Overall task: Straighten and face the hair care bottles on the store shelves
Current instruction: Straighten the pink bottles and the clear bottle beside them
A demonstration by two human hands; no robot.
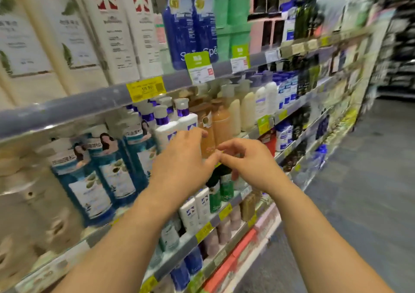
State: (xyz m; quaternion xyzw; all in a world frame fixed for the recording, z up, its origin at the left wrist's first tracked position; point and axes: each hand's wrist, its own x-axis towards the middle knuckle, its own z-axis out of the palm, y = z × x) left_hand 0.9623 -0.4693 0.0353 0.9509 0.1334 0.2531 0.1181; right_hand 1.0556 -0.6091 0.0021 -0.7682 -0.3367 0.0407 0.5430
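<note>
Both my hands are raised in front of the middle shelf. My left hand (pixel 183 158) has its fingers stretched toward the white pump bottles (pixel 170 131) with purple collars and the amber bottles (pixel 212 126) beside them; whether it touches them is unclear. My right hand (pixel 246 160) hovers just right of it with loosely curled fingers, holding nothing. The two hands' fingertips nearly meet in front of an amber bottle. Blue bottles (pixel 101 171) with a portrait label stand to the left on the same shelf. The picture is blurred by motion.
The upper shelf carries tall cream bottles (pixel 74 30), dark blue bottles (pixel 188 28) and green ones (pixel 231 12). Yellow and green price tags (pixel 146 88) hang from the shelf rails. Lower shelves hold small white and green bottles (pixel 208 200). The grey aisle floor (pixel 359 191) lies to the right.
</note>
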